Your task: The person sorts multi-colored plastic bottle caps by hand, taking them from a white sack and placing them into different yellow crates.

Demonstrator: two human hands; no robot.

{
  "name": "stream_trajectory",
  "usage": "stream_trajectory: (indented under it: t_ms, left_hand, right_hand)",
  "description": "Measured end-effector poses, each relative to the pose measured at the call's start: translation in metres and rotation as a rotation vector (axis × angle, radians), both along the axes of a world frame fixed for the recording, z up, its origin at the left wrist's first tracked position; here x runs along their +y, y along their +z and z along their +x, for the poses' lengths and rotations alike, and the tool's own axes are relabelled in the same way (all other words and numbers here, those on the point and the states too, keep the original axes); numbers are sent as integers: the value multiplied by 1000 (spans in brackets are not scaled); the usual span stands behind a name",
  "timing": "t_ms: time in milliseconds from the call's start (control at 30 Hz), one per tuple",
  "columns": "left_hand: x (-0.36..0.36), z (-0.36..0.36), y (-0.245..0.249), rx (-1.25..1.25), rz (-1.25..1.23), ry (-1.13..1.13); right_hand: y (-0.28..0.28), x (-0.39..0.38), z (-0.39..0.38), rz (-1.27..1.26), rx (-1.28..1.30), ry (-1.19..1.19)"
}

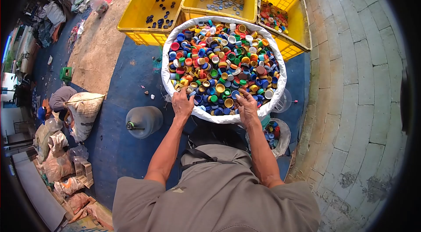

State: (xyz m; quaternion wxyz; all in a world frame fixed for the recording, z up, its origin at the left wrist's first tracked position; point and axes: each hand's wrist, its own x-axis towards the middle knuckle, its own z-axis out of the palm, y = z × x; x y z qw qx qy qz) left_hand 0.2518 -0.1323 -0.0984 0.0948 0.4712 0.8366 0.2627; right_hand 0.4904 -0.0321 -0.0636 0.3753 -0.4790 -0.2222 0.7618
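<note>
A round container (280, 67) lined with white cloth stands in front of me, heaped with loose plastic bottle caps (223, 63) in many colours. My left hand (182, 104) rests over the near left rim, its fingers apart and their tips among the caps. Over the near right rim is my right hand (247, 107), fingers bent and spread, the tips beside a blue cap (235, 94). I see no cap clearly gripped in either hand, though the fingertips partly hide the caps under them.
Behind stand yellow crates holding dark blue caps (161, 14), pale caps (226, 1) and red-orange caps (272, 17). A translucent jug (144, 122) is at left, a smaller bag of caps (276, 135) at right. Another person (63, 98) bends beside a sack (85, 111). A block wall (355, 78) borders the right.
</note>
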Motion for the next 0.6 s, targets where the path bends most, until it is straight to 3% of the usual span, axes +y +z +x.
stream_trajectory:
  t_ms: [267, 367, 467, 600]
  left_hand:
    - [7, -2, -5, 13, 39, -61]
    - [9, -4, -1, -88, 124, -34]
    - [10, -5, 10, -341, 222, 82]
    - [3, -14, 33, -1334, 389, 204]
  right_hand:
    - [-1, -20, 3, -42, 154, 29]
    - [3, -22, 2, -80, 212, 53]
    - [-6, -22, -2, -53, 246, 96]
    - [-5, -21, -14, -90, 325, 75]
